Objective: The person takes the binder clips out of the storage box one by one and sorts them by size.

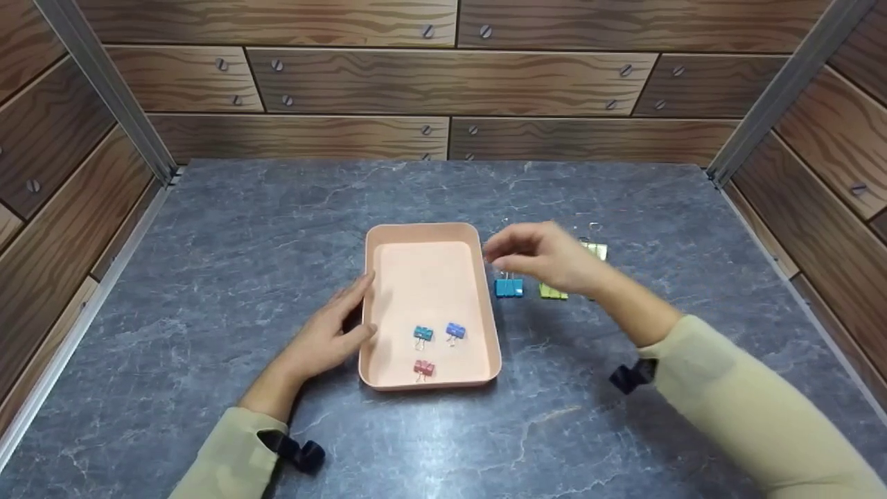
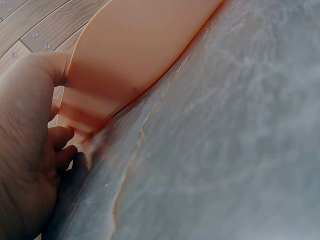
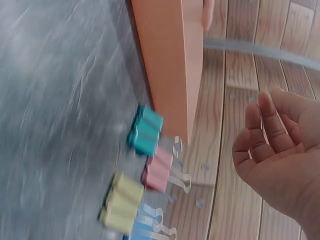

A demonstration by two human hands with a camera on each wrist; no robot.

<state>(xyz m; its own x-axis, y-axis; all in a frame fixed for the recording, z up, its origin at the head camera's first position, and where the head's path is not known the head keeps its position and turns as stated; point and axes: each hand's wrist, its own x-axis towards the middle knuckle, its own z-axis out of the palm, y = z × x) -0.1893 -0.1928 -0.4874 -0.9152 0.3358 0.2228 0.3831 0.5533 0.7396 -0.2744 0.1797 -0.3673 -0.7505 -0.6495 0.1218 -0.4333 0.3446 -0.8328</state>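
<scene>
A peach tray [image 1: 429, 232] lies on the table, three small binder clips inside it: a teal one [image 1: 423, 333], a blue one [image 1: 455, 330] and a red one [image 1: 424, 368]. My left hand [image 1: 326, 339] holds the tray's left side, thumb and fingers over the rim. In the left wrist view, other fingers [image 2: 62, 155] curl beside the outer wall. Just right of the tray hovers my right hand [image 1: 547, 260], fingers loosely curled with nothing between them. Below it lie a large teal binder clip [image 1: 509, 288] and a yellow-green binder clip [image 1: 553, 292], partly covered by the hand.
Another yellow binder clip [image 1: 596, 251] shows behind the right wrist. The right wrist view also has a pink binder clip [image 3: 158, 170] and a blue binder clip [image 3: 141, 230]. Wood-patterned walls [image 1: 443, 80] enclose the marbled grey table [image 1: 277, 208] at the back and sides.
</scene>
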